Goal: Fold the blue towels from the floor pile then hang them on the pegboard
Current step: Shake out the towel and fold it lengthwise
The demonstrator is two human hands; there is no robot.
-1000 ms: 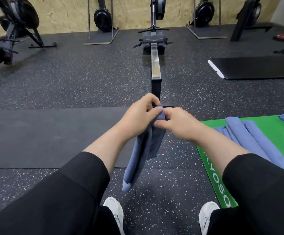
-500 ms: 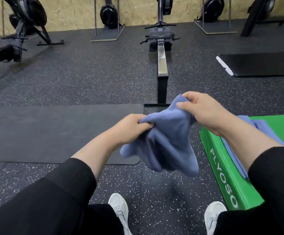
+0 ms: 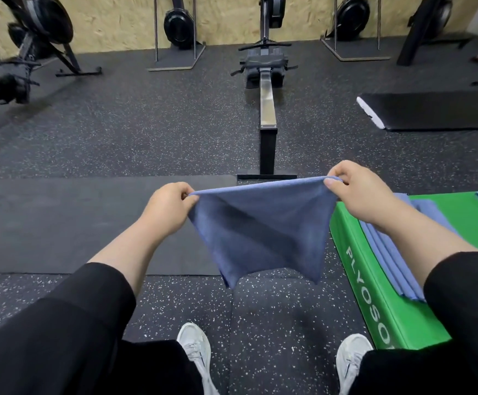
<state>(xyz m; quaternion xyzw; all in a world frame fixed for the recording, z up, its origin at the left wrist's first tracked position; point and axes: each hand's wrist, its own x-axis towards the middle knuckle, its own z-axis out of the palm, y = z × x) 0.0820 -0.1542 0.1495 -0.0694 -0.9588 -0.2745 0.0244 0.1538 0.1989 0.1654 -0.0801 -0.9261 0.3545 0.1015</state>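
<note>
- Floor (image 3: 118, 132) fills the view, dark rubber with pale speckles, stretching away beyond both hands to a chipboard wall.
- Rowing machine (image 3: 267, 89) sits dead ahead, its rail running back from just beyond the gap between the hands.
- A black mat (image 3: 61, 223) lies flat under and beyond the left hand; a second black mat (image 3: 437, 112) lies well beyond the right hand.
- A green plyo box (image 3: 374, 295) stands just below and outside the right hand, white lettering down its side.
- Folded blue towels (image 3: 389, 266) lie in a strip on top of that box, partly hidden under the right forearm.
- The blue towel (image 3: 260, 229) in play is held up in the air between the two hands, top edge pulled taut, the rest hanging down in a loose sheet with two lower corners dangling above the floor.
- White shoes (image 3: 195, 346) are planted on the floor below the hanging towel.
- Left hand (image 3: 169, 206) pinches the towel's left top corner, thumb and fingers curled on it.
- Right hand (image 3: 357, 189) pinches the right top corner the same way, sitting a touch higher than the left.
</note>
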